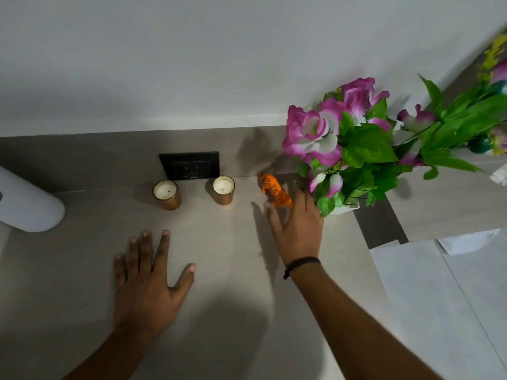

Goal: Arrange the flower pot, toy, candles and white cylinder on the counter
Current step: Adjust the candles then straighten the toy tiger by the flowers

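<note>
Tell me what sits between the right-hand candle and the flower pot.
The orange toy tiger, in the head view. It stands between that candle and the white flower pot, with the right hand reaching beside it.

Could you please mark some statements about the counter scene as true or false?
1. Two candles stand on the counter. True.
2. The left hand grips a candle. False: it lies open and flat on the counter.
3. The orange toy tiger stands between the right-side candle and the flower pot. True.
4. The white cylinder sits beside the flowers. False: it is at the far left edge.
5. The right hand reaches toward the toy. True.
</note>
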`<state>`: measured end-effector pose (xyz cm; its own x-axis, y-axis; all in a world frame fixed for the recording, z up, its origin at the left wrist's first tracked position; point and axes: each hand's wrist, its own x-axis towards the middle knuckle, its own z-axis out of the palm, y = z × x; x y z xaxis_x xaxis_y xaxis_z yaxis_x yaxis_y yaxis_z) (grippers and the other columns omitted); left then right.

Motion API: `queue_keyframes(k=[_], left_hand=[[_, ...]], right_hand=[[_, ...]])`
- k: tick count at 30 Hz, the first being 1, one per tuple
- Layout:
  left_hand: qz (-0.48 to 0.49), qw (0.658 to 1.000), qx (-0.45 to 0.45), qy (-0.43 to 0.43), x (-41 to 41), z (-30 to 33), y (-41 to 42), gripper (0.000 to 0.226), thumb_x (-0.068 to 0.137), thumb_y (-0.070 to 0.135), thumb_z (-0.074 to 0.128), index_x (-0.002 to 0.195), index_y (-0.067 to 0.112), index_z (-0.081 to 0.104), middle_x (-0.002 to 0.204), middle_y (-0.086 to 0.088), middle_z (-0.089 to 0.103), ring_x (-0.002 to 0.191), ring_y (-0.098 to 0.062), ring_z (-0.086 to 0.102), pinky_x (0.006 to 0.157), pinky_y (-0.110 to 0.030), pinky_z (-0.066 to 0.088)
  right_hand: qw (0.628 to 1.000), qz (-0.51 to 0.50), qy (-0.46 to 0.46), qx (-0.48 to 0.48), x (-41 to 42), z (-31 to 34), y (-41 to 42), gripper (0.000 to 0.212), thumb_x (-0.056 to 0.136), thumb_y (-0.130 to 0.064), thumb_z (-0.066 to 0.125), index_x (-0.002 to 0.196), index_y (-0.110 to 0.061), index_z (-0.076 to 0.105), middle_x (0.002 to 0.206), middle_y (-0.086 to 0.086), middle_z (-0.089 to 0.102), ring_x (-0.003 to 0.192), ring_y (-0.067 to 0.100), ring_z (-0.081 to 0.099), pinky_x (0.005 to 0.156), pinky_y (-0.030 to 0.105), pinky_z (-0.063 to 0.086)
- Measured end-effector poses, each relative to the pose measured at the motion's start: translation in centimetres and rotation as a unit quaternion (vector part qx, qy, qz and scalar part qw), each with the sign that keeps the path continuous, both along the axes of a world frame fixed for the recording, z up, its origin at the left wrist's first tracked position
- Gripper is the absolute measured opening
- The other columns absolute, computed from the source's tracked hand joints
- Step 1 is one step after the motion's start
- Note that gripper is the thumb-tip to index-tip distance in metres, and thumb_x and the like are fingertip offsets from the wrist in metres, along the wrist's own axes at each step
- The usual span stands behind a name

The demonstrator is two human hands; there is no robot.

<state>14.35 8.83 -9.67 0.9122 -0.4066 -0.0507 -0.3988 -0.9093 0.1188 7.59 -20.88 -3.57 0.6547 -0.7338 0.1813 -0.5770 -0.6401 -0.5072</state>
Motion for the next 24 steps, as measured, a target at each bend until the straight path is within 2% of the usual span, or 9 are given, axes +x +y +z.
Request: queue_keyframes(k=[2, 4, 7, 10, 12, 13, 16, 20, 24], left_hand=[[-0.001, 1.000, -0.002, 0.001, -0.2, 0.2, -0.1, 0.094, 0.096, 0.081, 0.027, 0.174, 0.031, 0.012, 0.180, -0.017, 0.025, 0.167, -0.040, 0.019, 0.133, -0.062, 0.013], [0.000, 1.000, 0.000, 0.002, -0.1, 0.2, -0.1, 0.094, 0.096, 0.081, 0.025, 0.174, 0.030, 0.014, 0.179, -0.018, 0.026, 0.167, -0.041, 0.019, 0.133, -0.061, 0.013], [-0.002, 1.000, 0.010, 0.002, 0.1, 0.0, -0.1, 0.094, 0.095, 0.082, 0.022, 0.173, 0.029, 0.018, 0.178, -0.019, 0.028, 0.166, -0.042, 0.020, 0.132, -0.061, 0.014], [-0.004, 1.000, 0.010, -0.012, 0.1, -0.5, -0.3, 0.094, 0.094, 0.080, 0.029, 0.172, 0.027, 0.021, 0.175, -0.021, 0.032, 0.163, -0.044, 0.024, 0.130, -0.062, 0.016], [-0.006, 1.000, 0.010, -0.023, 0.0, -1.1, -0.3, 0.095, 0.093, 0.080, 0.031, 0.172, 0.028, 0.021, 0.174, -0.022, 0.033, 0.162, -0.045, 0.025, 0.129, -0.061, 0.016], [0.000, 1.000, 0.007, -0.024, 0.1, -1.0, -0.2, 0.094, 0.093, 0.079, 0.032, 0.172, 0.028, 0.022, 0.173, -0.022, 0.034, 0.161, -0.045, 0.026, 0.129, -0.061, 0.017], [0.003, 0.999, 0.000, -0.038, 0.2, -1.2, 0.1, 0.094, 0.092, 0.078, 0.035, 0.171, 0.027, 0.024, 0.172, -0.024, 0.035, 0.160, -0.047, 0.027, 0.129, -0.059, 0.016], [-0.003, 0.999, -0.003, -0.038, 0.2, -1.2, 0.0, 0.095, 0.092, 0.079, 0.034, 0.171, 0.027, 0.024, 0.172, -0.025, 0.035, 0.160, -0.048, 0.027, 0.135, -0.046, 0.000], [0.001, 1.000, 0.005, -0.028, 0.1, -1.4, 0.1, 0.095, 0.092, 0.078, 0.035, 0.171, 0.027, 0.024, 0.173, -0.024, 0.035, 0.161, -0.048, 0.027, 0.129, -0.061, 0.017]], right_hand=[[0.997, -0.050, -0.058, 0.017, -3.6, -0.9, 0.6, 0.057, 0.098, -0.063, 0.052, 0.132, -0.018, 0.055, 0.127, 0.006, 0.063, 0.118, 0.026, 0.057, 0.099, 0.045, 0.051], [0.983, -0.121, -0.118, 0.066, -6.5, -2.1, 0.2, 0.054, 0.095, -0.056, 0.061, 0.131, -0.016, 0.053, 0.126, 0.006, 0.059, 0.116, 0.023, 0.055, 0.100, 0.048, 0.051], [0.954, -0.196, -0.164, 0.155, -7.7, -3.3, -2.6, 0.079, 0.086, -0.045, 0.080, 0.144, -0.006, 0.046, 0.142, 0.014, 0.051, 0.132, 0.031, 0.051, 0.113, 0.054, 0.046], [0.936, -0.193, -0.210, 0.208, -6.3, -3.7, -5.2, 0.105, 0.077, -0.042, 0.090, 0.158, -0.009, 0.033, 0.156, 0.009, 0.044, 0.145, 0.023, 0.043, 0.125, 0.032, 0.036], [0.927, -0.184, -0.259, 0.198, -4.9, -4.0, -6.4, 0.104, 0.072, -0.038, 0.094, 0.156, -0.014, 0.037, 0.147, -0.003, 0.048, 0.137, 0.012, 0.047, 0.114, 0.007, 0.034], [0.925, -0.177, -0.277, 0.188, -4.1, -3.9, -6.7, 0.096, 0.070, -0.034, 0.094, 0.150, -0.019, 0.042, 0.139, -0.007, 0.052, 0.129, 0.008, 0.052, 0.106, 0.002, 0.036], [0.920, -0.168, -0.301, 0.184, -2.9, -4.0, -7.6, 0.075, 0.066, -0.024, 0.089, 0.128, -0.034, 0.047, 0.117, -0.008, 0.063, 0.105, 0.003, 0.065, 0.089, 0.006, 0.049], [0.918, -0.163, -0.289, 0.215, -3.2, -4.6, -8.3, 0.075, 0.060, -0.026, 0.085, 0.126, -0.015, 0.051, 0.110, -0.007, 0.070, 0.101, 0.006, 0.071, 0.086, 0.018, 0.056], [0.918, -0.140, -0.301, 0.216, -3.2, -4.3, -8.6, 0.075, 0.057, -0.033, 0.082, 0.122, -0.013, 0.053, 0.103, -0.026, 0.065, 0.089, -0.017, 0.065, 0.074, 0.000, 0.047]])
